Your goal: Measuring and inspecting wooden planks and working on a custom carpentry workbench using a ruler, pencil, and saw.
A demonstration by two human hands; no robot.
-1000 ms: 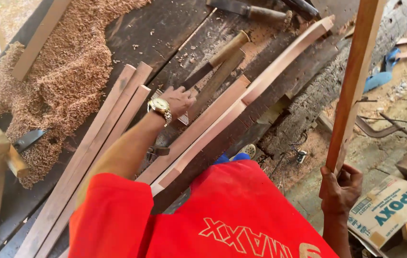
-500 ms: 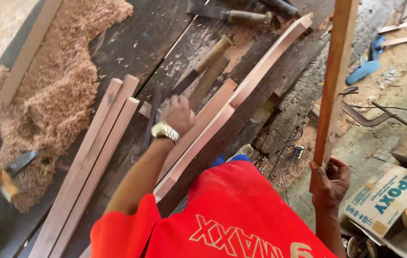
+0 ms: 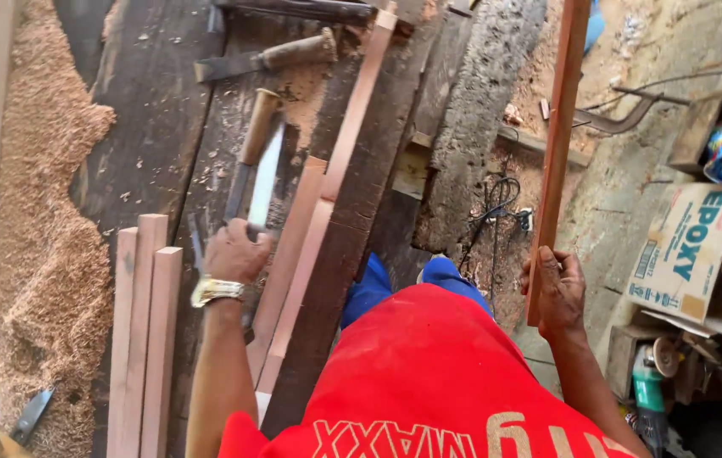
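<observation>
Right hand (image 3: 557,288), lower right of centre: grip clenched around a long reddish wooden strip (image 3: 557,127) standing nearly upright, off the counter (image 3: 157,110). Left hand (image 3: 234,253), lower left of centre, wearing a gold wristwatch (image 3: 215,290): grip closed on a pale flat blade (image 3: 264,180) pointing up the frame. Beside it, wooden slats (image 3: 144,339) lying flat. Further right, a cardboard box (image 3: 687,246), contents hidden. Far left, heaped wood shavings (image 3: 43,212).

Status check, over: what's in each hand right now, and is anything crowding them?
Left hand lifting a flat blade off the workbench. Right hand gripping a long wooden strip upright, beside the bench. Planed strips lie beside the left hand.
</observation>
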